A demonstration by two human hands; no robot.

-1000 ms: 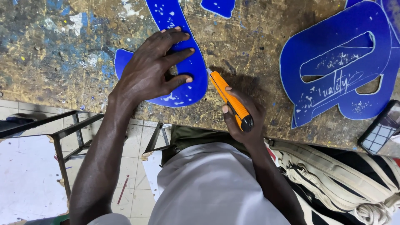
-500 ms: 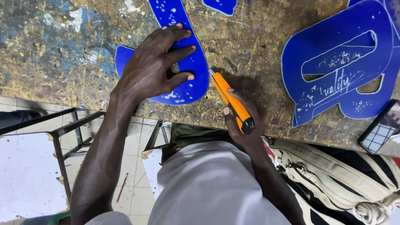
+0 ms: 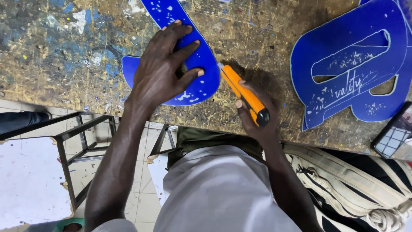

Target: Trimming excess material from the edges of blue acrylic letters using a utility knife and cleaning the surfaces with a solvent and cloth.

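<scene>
Below, a paint-spattered worktable (image 3: 64,51), tiled floor (image 3: 141,180) beneath; left fingers (image 3: 189,45) spread flat on blue cutout (image 3: 201,83), right fingers (image 3: 240,105) around orange knife (image 3: 242,92).

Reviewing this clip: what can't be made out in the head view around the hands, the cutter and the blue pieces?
- Cutter blade tip: too small to tell whether it touches the blue curved piece.
- Blue curved piece: middle hidden under the left hand; its top is cut off by the frame edge.
- Cutter's rear: wrapped by the right hand.
- Large blue letter: cropped at the top and right.
- Dark gridded object: cut off at the right edge.
</scene>
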